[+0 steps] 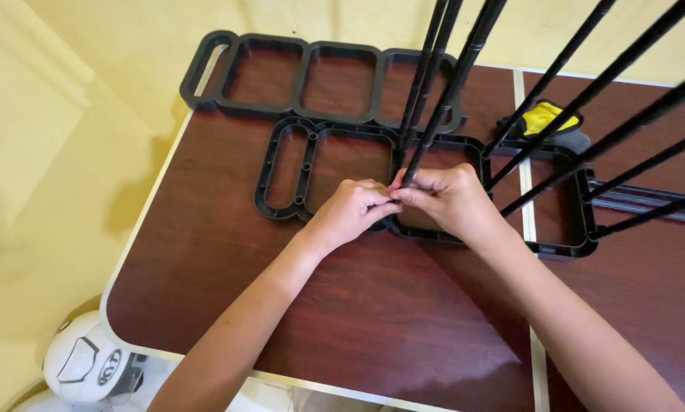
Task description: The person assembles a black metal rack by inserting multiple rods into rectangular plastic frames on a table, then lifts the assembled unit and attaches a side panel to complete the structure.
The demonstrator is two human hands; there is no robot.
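Your two hands meet near the middle of the frame over a dark red-brown table (pixel 373 320). Your left hand (pixel 350 210) is closed, its fingertips pinched at the lower end of a thin black rod (pixel 438 99). Your right hand (pixel 445 200) is closed around the same spot from the other side, touching the left fingertips. The rod rises from your hands toward the top edge of the frame, beside several more black rods (pixel 609 76) that fan out to the upper right.

Under your hands lies a flat black plastic frame (pixel 270 172) with rounded open compartments, stretching from centre left to the right side. A second, similar frame (pixel 205 65) lies above it, at the top of the picture, its left end hanging over the table's far corner.

At the upper right, a small yellow and black object (pixel 545 116) sits on the table, partly hidden by rods; you cannot tell what it is. In the lower left corner, below the table edge, sits a white helmet (pixel 83 366) with dark markings. A yellow wall (pixel 45 152) fills the left side.
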